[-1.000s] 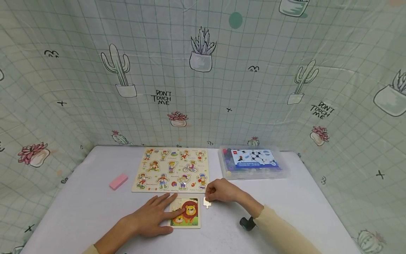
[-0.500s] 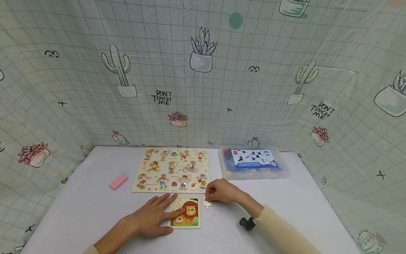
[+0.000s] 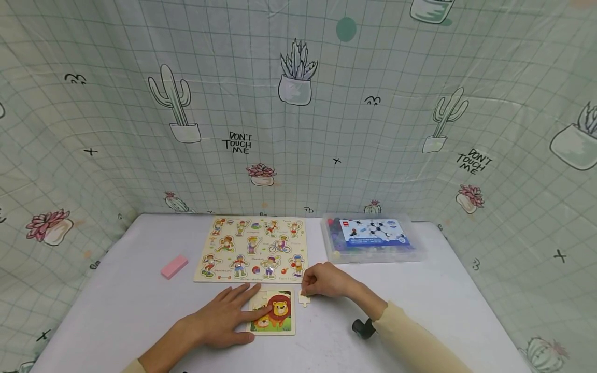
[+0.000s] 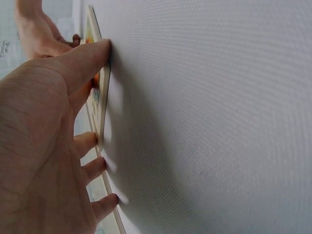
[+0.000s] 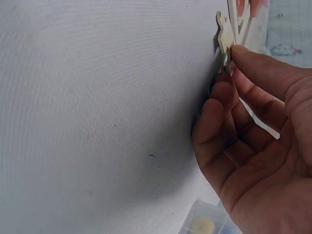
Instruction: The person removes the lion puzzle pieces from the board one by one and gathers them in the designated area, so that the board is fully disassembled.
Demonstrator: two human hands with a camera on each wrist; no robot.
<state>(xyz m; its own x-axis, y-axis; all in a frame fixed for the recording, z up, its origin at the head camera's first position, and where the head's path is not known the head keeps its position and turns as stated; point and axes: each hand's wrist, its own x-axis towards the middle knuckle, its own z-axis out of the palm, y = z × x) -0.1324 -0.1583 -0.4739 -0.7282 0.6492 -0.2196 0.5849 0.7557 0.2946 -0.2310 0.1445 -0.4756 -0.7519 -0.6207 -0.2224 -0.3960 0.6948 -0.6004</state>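
Observation:
A small square jigsaw puzzle [image 3: 280, 324] with a lion picture lies near the middle of the table, its upper left corner showing pale wood. My left hand [image 3: 224, 317] rests on its left side with fingers spread, the index finger across the picture and the thumb at the near edge. In the left wrist view, that thumb [image 4: 95, 56] lies along the puzzle frame. Just right of the puzzle, my right hand [image 3: 326, 281] pinches a pale jigsaw piece [image 3: 304, 299] between thumb and index finger. The piece shows plain wood with knobs [image 5: 224, 33] in the right wrist view.
A larger wooden board of sports figures [image 3: 254, 254] lies behind the puzzle. A clear plastic case [image 3: 373, 254] is at the back right, a pink block [image 3: 174, 267] at the left. A small black object [image 3: 363, 328] sits beside the right forearm.

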